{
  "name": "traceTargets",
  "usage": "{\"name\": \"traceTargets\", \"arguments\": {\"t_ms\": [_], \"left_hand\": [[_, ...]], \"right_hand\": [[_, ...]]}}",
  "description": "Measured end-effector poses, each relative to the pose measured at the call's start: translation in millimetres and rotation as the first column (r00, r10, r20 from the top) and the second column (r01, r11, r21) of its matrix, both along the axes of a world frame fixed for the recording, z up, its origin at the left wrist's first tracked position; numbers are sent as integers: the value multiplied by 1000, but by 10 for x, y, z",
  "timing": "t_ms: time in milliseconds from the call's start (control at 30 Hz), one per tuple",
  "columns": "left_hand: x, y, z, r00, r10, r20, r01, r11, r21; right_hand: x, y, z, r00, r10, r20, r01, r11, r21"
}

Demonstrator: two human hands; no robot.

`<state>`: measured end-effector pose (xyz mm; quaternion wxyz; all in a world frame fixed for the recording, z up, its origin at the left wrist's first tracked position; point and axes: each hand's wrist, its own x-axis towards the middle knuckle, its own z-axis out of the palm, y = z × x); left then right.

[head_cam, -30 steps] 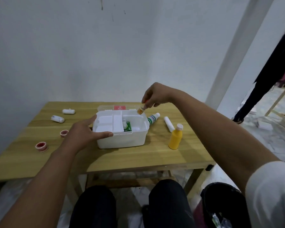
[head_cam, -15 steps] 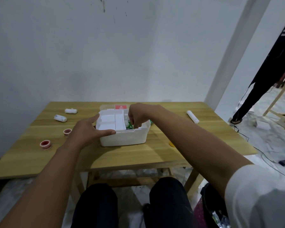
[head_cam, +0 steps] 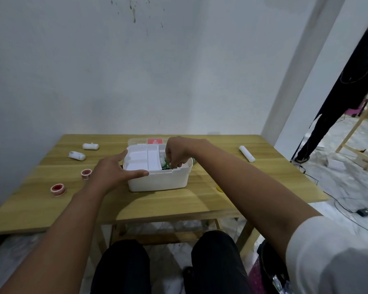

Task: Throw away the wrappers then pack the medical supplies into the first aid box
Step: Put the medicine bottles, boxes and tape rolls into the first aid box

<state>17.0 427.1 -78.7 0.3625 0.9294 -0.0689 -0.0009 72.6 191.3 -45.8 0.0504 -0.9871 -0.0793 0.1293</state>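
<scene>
The white first aid box (head_cam: 157, 181) stands open at the middle of the wooden table (head_cam: 179, 204), its lid with a red label (head_cam: 155, 141) lying behind it. My left hand (head_cam: 113, 172) clasps the box's front left corner, thumb along the front rim. My right hand (head_cam: 179, 151) reaches down into the box's right compartment with curled fingers; what they hold is hidden. A green item (head_cam: 165, 164) shows inside. Two white bandage rolls (head_cam: 90, 146) (head_cam: 77, 155) and two red-and-white tape rolls (head_cam: 86, 174) (head_cam: 58, 189) lie to the left.
A white tube (head_cam: 246, 153) lies on the table's right side. A yellow sliver (head_cam: 219, 189) shows behind my right forearm. A dark bin (head_cam: 270, 270) sits by my right knee. A person in black (head_cam: 327, 115) stands at the right, with a cable and adapter (head_cam: 364, 212) on the floor.
My right hand, which held a small orange vial above the box's rim, has dropped into the right compartment and stays there. My left hand has kept its hold on the box.
</scene>
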Motion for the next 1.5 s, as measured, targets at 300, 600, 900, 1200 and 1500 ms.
{"name": "traceTargets", "arguments": {"t_ms": [300,600,900,1200,1500], "left_hand": [[2,9,-2,1000,-27,1,27,999,37],[27,22,-33,999,-31,16,30,999,34],[59,87,-59,997,-74,2,74,997,-7],[93,79,-83,998,-61,-5,61,998,-10],[60,65,-45,999,-37,-16,37,999,3]], "right_hand": [[-320,-319,418,984,-134,114,111,976,188],[-701,-809,525,931,-345,118,349,937,-12],[-943,-1059,178,872,-472,-134,455,880,-135],[-757,-1043,639,888,-456,63,442,882,163],[-154,-391,899,934,-301,193,228,917,326]]}}
